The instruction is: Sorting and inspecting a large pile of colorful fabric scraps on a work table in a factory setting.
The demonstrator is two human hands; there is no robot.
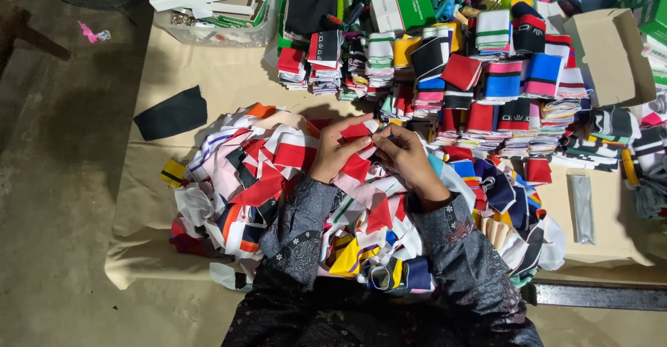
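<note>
Both hands, left hand and right hand, pinch closed on one red-and-white fabric piece above the loose pile on the table, where, I judge, a slack grip could drop it among look-alike scraps.

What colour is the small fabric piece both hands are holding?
Red and white, seen in the head view: the fabric piece sits between the left hand and right hand.

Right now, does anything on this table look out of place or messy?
Yes. A black cloth piece lies alone on the bare table cover, apart from the loose heap. A pink scrap sits on the floor. Both hands pinch one red-and-white piece.
</note>
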